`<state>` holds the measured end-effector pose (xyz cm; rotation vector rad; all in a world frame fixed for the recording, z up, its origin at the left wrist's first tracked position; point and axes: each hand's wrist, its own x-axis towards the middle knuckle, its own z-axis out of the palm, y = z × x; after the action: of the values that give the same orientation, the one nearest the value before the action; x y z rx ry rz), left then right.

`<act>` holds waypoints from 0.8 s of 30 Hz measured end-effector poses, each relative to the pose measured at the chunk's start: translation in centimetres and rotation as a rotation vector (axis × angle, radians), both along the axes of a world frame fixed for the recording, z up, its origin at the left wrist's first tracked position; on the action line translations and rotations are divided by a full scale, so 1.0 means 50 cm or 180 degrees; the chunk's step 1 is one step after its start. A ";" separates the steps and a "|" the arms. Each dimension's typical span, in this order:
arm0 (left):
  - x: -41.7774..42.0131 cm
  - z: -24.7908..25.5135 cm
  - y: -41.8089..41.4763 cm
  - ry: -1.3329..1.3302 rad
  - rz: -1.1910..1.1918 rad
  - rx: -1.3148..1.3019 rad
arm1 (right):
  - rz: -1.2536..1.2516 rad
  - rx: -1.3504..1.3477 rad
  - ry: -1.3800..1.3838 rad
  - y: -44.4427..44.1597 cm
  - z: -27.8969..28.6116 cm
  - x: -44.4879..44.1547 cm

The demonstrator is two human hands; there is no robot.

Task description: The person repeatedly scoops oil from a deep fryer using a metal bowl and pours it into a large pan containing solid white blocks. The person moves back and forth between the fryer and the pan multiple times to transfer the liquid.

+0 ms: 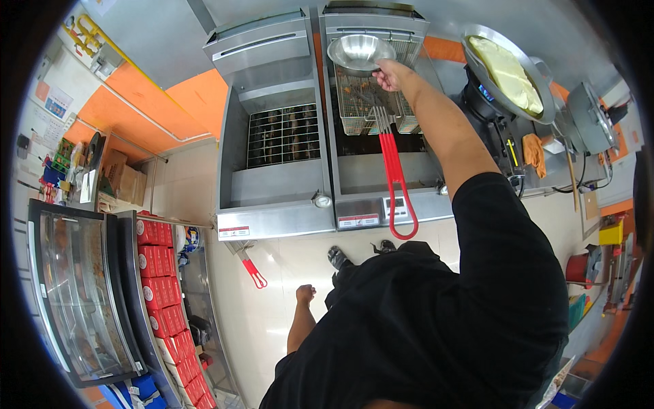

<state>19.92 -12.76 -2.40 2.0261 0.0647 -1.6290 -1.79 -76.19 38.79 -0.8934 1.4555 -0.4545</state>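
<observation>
My right hand (389, 75) grips the rim of a shallow stainless steel bowl (360, 51). The bowl is tilted above wire fryer baskets (353, 110), which sit in the right-hand deep fryer (368, 171). Orange-brown crumbs show on the mesh below it. A red-coated basket handle (392, 176) juts forward over the fryer's front edge. My left hand (306, 294) hangs low beside my body, its fingers curled closed, and nothing shows in it. To the left stands a second deep fryer (276, 191) with a wire rack (283, 134) over dark contents.
At right, a wide pan (546, 97) holds a pale yellow block of fat (506, 74) on a burner (475, 99). An orange cloth (534, 153) lies nearby. Red boxes (161, 291) line a shelf beside a glass display warmer (84, 291). Another red handle (254, 273) hangs below the left fryer.
</observation>
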 end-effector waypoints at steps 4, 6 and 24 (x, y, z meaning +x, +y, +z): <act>0.028 -0.035 0.037 -0.0731 -0.0972 -0.0683 | 0.0038 -0.0128 0.0033 0.012 0.011 0.043; 0.003 0.044 -0.017 -0.0440 -0.0481 -0.0416 | -0.0013 -0.0212 0.0163 0.011 0.006 0.025; 0.016 0.037 -0.003 -0.0175 -0.0166 -0.0208 | -0.0041 -0.0351 0.0378 0.030 0.002 0.019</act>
<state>20.74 -12.92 -0.54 2.0370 -0.0609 -1.5848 -0.83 -74.71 38.88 -1.0138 1.5569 -0.5022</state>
